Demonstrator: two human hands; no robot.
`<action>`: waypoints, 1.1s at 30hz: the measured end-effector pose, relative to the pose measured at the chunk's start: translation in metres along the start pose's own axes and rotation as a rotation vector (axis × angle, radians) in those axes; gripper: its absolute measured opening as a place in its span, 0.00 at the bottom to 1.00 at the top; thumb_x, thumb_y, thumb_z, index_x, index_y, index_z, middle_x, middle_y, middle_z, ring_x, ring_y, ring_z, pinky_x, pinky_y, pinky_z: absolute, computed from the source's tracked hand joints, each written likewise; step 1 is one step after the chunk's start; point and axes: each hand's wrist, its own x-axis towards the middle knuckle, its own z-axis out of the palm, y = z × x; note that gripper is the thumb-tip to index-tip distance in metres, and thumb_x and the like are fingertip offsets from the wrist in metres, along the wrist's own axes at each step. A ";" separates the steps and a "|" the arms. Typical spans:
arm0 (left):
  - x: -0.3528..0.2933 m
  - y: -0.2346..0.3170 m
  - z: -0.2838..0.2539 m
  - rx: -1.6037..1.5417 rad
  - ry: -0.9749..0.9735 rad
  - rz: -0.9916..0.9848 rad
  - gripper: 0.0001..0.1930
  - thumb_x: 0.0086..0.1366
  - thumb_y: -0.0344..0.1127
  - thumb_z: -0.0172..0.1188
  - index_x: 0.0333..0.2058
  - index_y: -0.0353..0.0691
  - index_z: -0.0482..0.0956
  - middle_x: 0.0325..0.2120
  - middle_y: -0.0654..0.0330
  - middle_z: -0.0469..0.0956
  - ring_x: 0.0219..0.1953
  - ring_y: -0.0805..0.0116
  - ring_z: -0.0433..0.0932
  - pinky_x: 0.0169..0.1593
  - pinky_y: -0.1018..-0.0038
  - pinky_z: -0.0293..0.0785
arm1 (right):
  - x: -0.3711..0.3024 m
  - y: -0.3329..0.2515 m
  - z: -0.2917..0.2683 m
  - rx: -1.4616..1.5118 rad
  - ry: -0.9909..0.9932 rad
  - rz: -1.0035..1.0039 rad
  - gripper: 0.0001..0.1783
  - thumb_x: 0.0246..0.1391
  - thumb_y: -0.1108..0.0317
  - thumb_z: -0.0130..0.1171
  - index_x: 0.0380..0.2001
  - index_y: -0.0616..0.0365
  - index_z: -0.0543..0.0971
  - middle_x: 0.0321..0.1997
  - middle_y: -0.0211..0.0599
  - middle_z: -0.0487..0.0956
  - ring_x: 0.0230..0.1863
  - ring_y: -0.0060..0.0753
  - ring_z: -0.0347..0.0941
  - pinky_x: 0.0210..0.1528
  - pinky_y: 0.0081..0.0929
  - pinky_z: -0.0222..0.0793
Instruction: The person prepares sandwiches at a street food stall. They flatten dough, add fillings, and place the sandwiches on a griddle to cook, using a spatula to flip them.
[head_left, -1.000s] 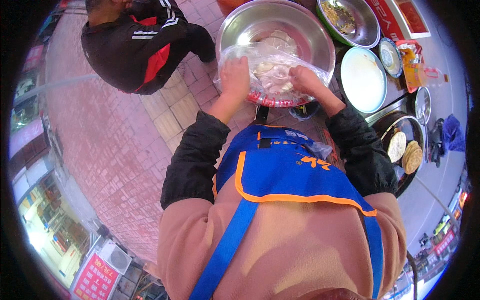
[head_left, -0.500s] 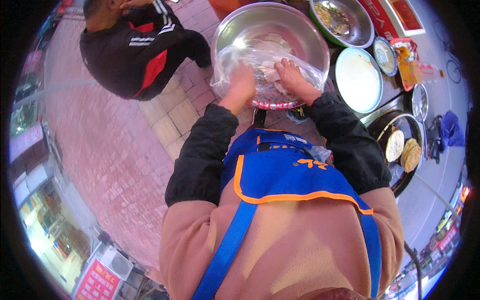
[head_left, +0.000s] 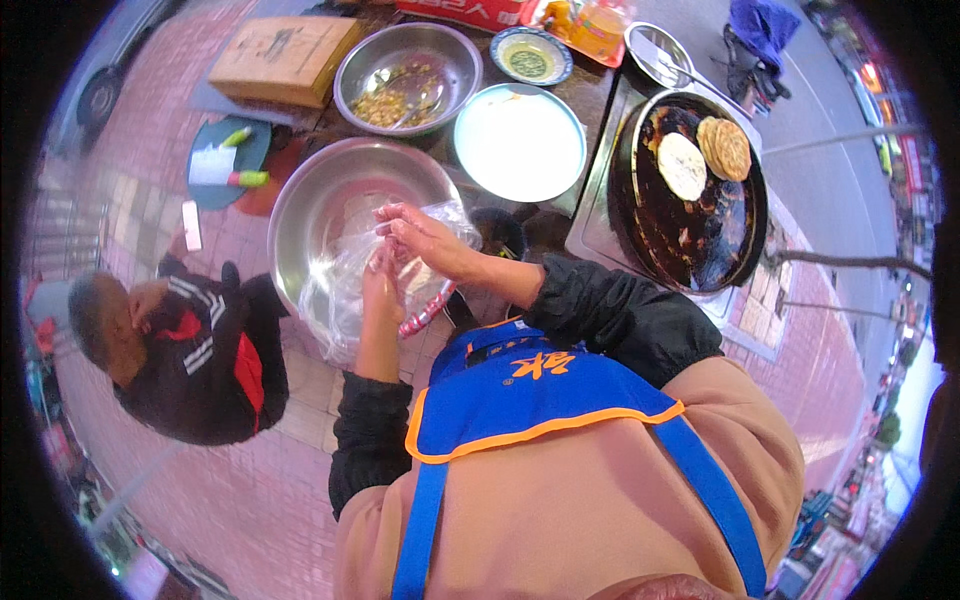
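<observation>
My hands meet over the near side of a large steel basin (head_left: pixel 290 215). Clear plastic film (head_left: pixel 335 290) covers part of the basin and drapes over its near rim. My right hand (head_left: pixel 428 240) reaches across from the right, fingers stretched out and held above the left fingertips. Upright beside the film, my left hand (head_left: pixel 381 285) has its fingers extended, partly hidden under the right. Something pale shows at the palms, but I cannot tell whether it is dough or film. A red-and-white patterned rim (head_left: pixel 428 308) shows just below the hands.
Beyond the basin stand a steel bowl of chopped filling (head_left: pixel 400 105), a pale round tray (head_left: pixel 520 150) and a patterned bowl (head_left: pixel 530 58). At right, a dark griddle (head_left: pixel 690 235) holds flatbreads (head_left: pixel 682 168). A cardboard box (head_left: pixel 280 55) sits far left; a person (head_left: pixel 200 350) crouches at left.
My view has swung right, bringing the whole griddle into sight. My hands, apart on the film before, have come together, the right moving across to the left.
</observation>
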 end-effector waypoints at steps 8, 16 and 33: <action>0.037 0.010 0.035 0.095 -0.026 -0.051 0.12 0.68 0.35 0.57 0.45 0.33 0.76 0.38 0.55 0.80 0.39 0.63 0.80 0.45 0.68 0.78 | -0.013 -0.049 -0.054 0.721 0.031 0.244 0.38 0.66 0.42 0.39 0.63 0.65 0.62 0.65 0.49 0.66 0.67 0.44 0.61 0.69 0.43 0.53; 0.052 0.005 0.186 0.034 -0.547 0.083 0.26 0.71 0.50 0.49 0.56 0.33 0.67 0.41 0.55 0.78 0.45 0.63 0.78 0.53 0.67 0.73 | -0.064 -0.134 -0.165 1.142 -0.001 -0.121 0.48 0.63 0.35 0.30 0.65 0.75 0.54 0.71 0.63 0.52 0.72 0.54 0.51 0.74 0.44 0.43; 0.191 -0.113 0.304 2.281 -0.387 0.477 0.51 0.41 0.28 0.74 0.65 0.54 0.59 0.68 0.47 0.50 0.60 0.26 0.61 0.53 0.53 0.75 | -0.082 -0.164 -0.632 -1.557 0.721 0.258 0.15 0.55 0.59 0.55 0.31 0.61 0.81 0.33 0.52 0.81 0.38 0.55 0.79 0.40 0.48 0.75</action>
